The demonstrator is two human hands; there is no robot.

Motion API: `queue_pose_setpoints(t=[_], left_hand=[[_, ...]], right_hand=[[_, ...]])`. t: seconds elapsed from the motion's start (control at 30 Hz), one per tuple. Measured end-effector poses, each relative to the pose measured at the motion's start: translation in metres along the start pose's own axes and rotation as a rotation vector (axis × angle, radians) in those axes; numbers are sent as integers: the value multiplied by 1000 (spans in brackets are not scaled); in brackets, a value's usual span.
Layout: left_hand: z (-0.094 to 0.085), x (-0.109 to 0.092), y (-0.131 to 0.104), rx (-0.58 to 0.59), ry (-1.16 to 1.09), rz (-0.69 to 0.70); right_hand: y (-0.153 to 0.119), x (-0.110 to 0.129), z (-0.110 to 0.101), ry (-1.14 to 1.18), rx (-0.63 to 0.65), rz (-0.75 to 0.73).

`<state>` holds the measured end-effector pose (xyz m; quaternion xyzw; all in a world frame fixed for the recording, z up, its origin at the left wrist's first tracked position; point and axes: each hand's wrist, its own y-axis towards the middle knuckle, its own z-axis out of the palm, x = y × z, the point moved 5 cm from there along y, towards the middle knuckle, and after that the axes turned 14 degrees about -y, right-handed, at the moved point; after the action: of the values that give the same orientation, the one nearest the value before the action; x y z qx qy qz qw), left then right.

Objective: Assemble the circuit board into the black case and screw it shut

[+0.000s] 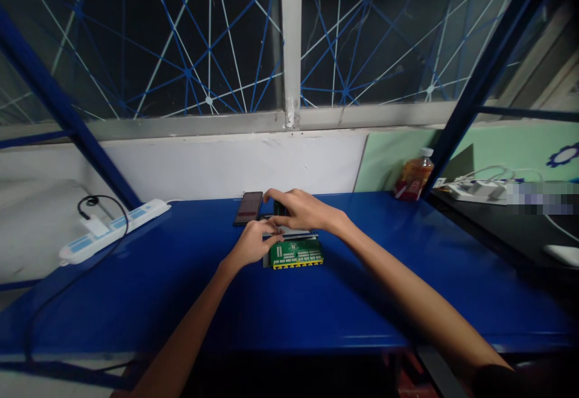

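A green circuit board (298, 250) with white parts and a yellow strip along its front edge lies on the blue table (362, 301). Behind it, a pale flat piece (294, 233) with a dark edge is partly covered by my hands. My left hand (254, 242) is at the left rear corner of the board, thumb and fingers drawn together; what they pinch is too small to name. My right hand (303, 208) arches over the rear, fingers curled down round a dark green piece (279, 207), whose kind I cannot make out. The fingertips of both hands nearly meet.
A dark phone (248, 207) lies just behind my left hand. At the left is a white power strip (115, 232) with a black cable. A drink bottle (416, 172) stands at the back right. Farther right, a black surface (493, 229) holds chargers and cables.
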<state>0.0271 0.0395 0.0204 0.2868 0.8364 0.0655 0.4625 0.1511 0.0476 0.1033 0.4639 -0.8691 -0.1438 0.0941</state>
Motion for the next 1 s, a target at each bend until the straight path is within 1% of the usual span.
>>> queue_pose_setpoints(t=[0.07, 0.17, 0.23, 0.3, 0.37, 0.47, 0.53, 0.6, 0.67, 0.73, 0.83, 0.93, 1.0], left_hand=[[-3, -3, 0, -10, 15, 34], [-11, -2, 0, -50, 60, 61], [-17, 2, -1, -65, 97, 56], [-20, 7, -2, -54, 133, 41], [-20, 11, -2, -32, 170, 26], [-19, 12, -3, -8, 255, -17], [-20, 14, -3, -34, 338, -106], [-24, 17, -4, -90, 407, -213], [-26, 20, -5, -141, 449, -290], [-25, 23, -5, -175, 475, -339], [-24, 29, -6, -226, 516, -410], [-22, 35, -7, -260, 544, -475], [-22, 40, -7, -264, 543, -505]], right_hand=[[-1, -2, -8, 17, -20, 13], [-8, -8, -29, -34, -131, 77], [-20, -16, -43, -113, -242, 150], [-39, -27, -51, -186, -322, 210], [-62, -40, -49, -242, -365, 246], [-102, -65, -33, -305, -383, 327], [-127, -82, -20, -334, -414, 409], [-147, -97, -7, -350, -422, 467], [-162, -108, 6, -363, -390, 525], [-173, -116, 16, -385, -316, 592], [-184, -124, 30, -422, -150, 690], [-186, -125, 45, -433, 40, 703], [-184, -123, 52, -452, 127, 677]])
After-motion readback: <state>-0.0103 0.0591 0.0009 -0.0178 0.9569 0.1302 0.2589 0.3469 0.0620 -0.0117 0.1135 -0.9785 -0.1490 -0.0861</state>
